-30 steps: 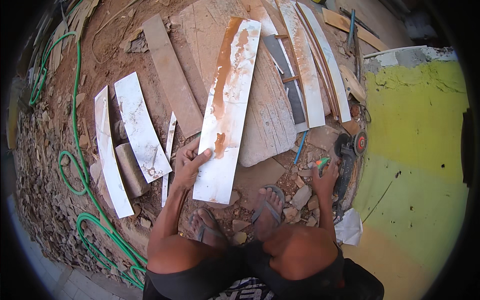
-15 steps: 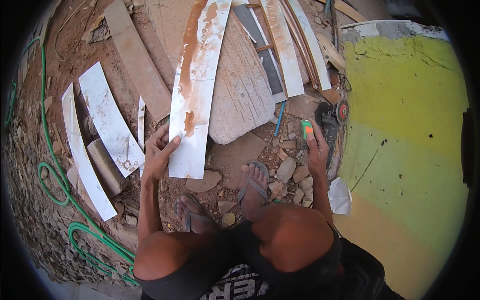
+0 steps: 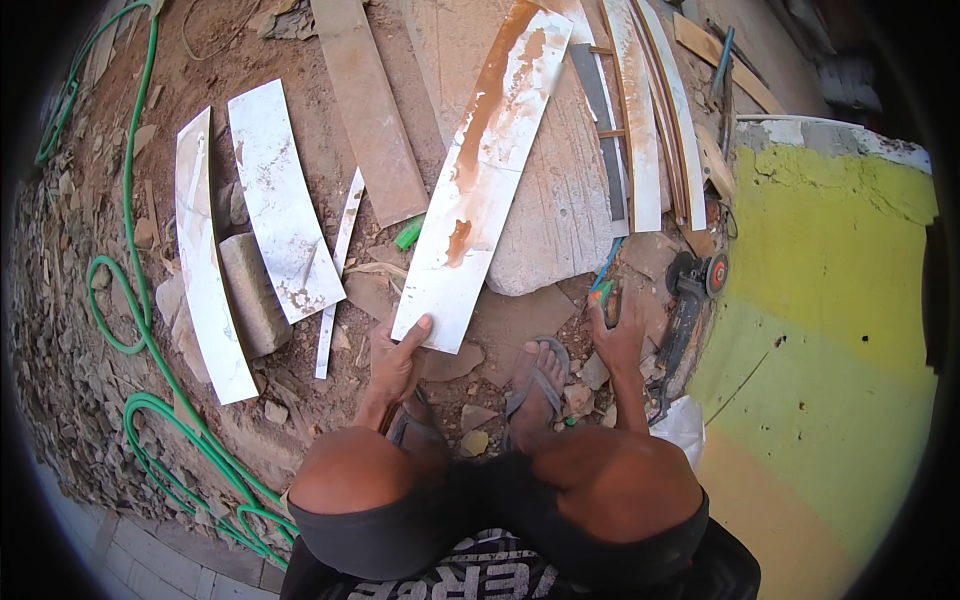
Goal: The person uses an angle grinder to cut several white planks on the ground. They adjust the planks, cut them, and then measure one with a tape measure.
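My left hand [image 3: 396,362] is closed on the near end of a long white tile strip [image 3: 495,165], its thumb on top. Brown stains run along that strip, and its far part lies over a concrete slab [image 3: 560,215]. My right hand [image 3: 622,338] grips a small green and orange tape measure [image 3: 602,293], mostly hidden by the fingers. Just right of that hand lies an angle grinder [image 3: 688,300] with a disc at its far end. A blue stick [image 3: 608,258] is beyond the tape measure.
More white strips [image 3: 284,195] lie at the left, one leaning by a stone block [image 3: 252,295]. A brown strip [image 3: 368,120] and stacked strips [image 3: 632,130] lie farther off. A green hose [image 3: 140,200] coils at the left. A yellow-green painted surface [image 3: 820,300] borders the right. Rubble surrounds my feet.
The view has shifted. The stained strip now tilts more, its near end toward the left. My right hand has lowered the tape measure and moved it away from the grinder, toward the strip.
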`<action>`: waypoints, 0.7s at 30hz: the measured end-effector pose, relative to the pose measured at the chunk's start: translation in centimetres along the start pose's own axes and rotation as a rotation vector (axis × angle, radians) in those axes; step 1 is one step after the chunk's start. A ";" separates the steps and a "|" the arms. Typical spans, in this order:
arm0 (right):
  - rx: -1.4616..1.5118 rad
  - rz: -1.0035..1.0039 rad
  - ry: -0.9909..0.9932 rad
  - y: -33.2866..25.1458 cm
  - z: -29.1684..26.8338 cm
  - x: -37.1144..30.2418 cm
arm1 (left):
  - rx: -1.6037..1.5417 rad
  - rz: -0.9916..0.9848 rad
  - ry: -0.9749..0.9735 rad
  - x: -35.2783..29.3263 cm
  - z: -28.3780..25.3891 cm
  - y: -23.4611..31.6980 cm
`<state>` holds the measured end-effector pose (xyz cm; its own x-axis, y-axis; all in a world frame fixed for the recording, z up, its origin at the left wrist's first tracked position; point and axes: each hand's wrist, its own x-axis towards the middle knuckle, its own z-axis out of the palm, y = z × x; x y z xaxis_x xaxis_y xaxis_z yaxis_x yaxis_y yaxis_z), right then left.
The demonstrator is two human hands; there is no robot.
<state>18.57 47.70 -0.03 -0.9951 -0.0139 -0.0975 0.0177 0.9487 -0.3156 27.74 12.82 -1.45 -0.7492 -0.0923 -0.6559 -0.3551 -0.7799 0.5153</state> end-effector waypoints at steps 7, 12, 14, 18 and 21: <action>0.075 -0.278 0.105 -8.0 -4.4 2.5 | -0.175 0.034 0.041 0.3 -1.5 2.8; 0.134 -0.201 0.052 -8.5 -3.3 0.6 | -0.228 0.054 0.013 1.0 -0.9 2.1; 0.271 -0.028 -0.034 -7.6 -4.1 -0.8 | -0.196 0.049 0.023 1.4 -0.2 1.6; 0.100 -0.111 0.057 -4.8 -5.5 -1.4 | -0.108 0.131 0.066 2.0 -1.1 2.8; 0.186 0.222 -0.007 -6.1 -9.3 -2.2 | -0.043 0.112 0.171 3.2 -3.8 5.5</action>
<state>19.71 44.87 10.89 -0.9644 0.1844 -0.1897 0.2527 0.8545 -0.4538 25.53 5.93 -2.82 -0.6758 -0.2804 -0.6817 -0.2482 -0.7843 0.5686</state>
